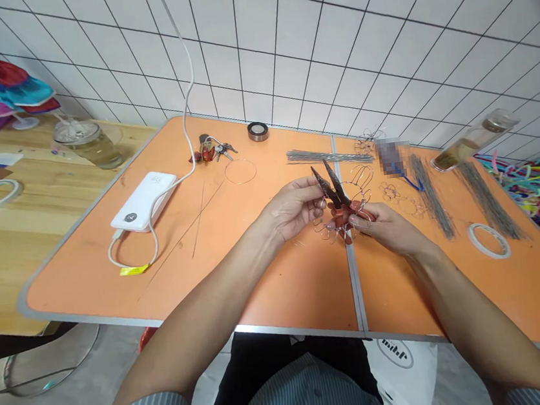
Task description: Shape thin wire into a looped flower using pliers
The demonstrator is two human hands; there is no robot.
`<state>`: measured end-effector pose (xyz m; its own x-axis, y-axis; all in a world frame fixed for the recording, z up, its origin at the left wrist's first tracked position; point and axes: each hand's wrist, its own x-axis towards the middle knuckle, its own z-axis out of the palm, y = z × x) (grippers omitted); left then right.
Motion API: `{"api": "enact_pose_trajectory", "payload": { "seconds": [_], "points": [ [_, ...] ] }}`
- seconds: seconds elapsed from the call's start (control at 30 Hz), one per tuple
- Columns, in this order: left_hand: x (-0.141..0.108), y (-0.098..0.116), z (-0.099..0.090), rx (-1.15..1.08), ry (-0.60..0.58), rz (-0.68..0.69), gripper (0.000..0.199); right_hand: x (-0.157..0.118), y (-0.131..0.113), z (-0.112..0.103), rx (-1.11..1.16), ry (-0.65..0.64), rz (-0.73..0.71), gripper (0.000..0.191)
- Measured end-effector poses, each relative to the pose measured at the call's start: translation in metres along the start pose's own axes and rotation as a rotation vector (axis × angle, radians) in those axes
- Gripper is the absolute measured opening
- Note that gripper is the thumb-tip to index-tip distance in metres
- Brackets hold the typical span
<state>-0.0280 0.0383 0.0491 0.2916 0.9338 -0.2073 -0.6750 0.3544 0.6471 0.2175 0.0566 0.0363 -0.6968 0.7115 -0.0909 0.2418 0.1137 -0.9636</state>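
Observation:
Pliers [335, 196] with dark pointed jaws and red-orange handles are in my right hand [390, 228], the jaws spread apart and tilted up and away from me. My left hand [296, 207] pinches a shape of bent copper-coloured wire [324, 225] beside the jaws. Its thin loops spread behind and below the pliers, so part of it is hidden. Both hands are above the orange table [290, 291], near the seam. Several more looped wire shapes [404, 200] lie just right of the pliers.
Bundles of straight wire [432, 197] lie to the back and right, near a white tape ring [489, 240] and a glass bottle [475, 139]. On the left are a white power bank [143, 200] with a cable, keys [225, 149] and a wire ring [240, 171]. A tiled wall stands behind.

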Motion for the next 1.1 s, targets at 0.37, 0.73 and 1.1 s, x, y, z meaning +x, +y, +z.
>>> {"api": "enact_pose_trajectory", "payload": {
  "seconds": [0.37, 0.73, 1.1],
  "points": [
    [0.002, -0.002, -0.002, 0.069, -0.006, -0.010, 0.008, -0.001, -0.004, 0.005, -0.025, 0.010, -0.026, 0.038],
    [-0.001, -0.002, 0.001, 0.066, 0.013, -0.015, 0.010, -0.002, 0.005, 0.009, 0.043, 0.007, 0.058, 0.044],
    [0.002, -0.004, 0.000, 0.016, -0.054, -0.107, 0.021, -0.002, -0.016, 0.022, -0.085, -0.023, 0.028, 0.060]
  ]
}}
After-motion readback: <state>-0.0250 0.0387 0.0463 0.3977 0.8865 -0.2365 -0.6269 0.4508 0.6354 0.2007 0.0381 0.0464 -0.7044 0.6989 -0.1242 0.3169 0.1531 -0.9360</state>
